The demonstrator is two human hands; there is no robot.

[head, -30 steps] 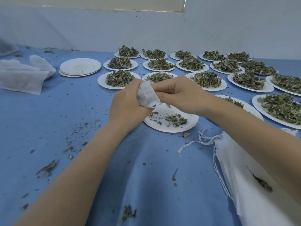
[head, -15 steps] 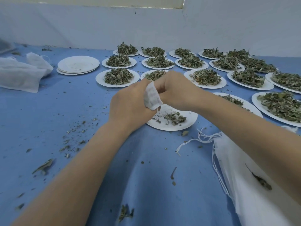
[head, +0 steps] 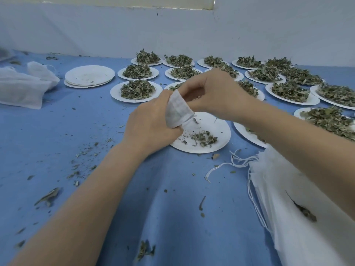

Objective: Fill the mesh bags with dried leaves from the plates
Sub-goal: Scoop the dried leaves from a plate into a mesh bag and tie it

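My left hand (head: pixel 151 121) grips a small white mesh bag (head: pixel 177 110) just above a white plate (head: pixel 217 129) that holds a small remnant of dried leaves (head: pixel 203 138). My right hand (head: pixel 215 91) is at the bag's top with fingers curled, pinching its upper edge. Greenish leaf matter shows through the mesh. Bits of leaf drop from the bag's lower end toward the plate.
Several plates heaped with dried leaves (head: pixel 137 89) fill the back and right of the blue cloth. A stack of bare plates (head: pixel 89 75) sits back left. White mesh bags lie far left (head: pixel 21 87) and near right (head: pixel 299 217), strings (head: pixel 230 164) trailing. Leaf crumbs litter the cloth.
My right hand has lifted and moved back from the bag's mouth while still pinching it. The bag now hangs more upright in my left hand.
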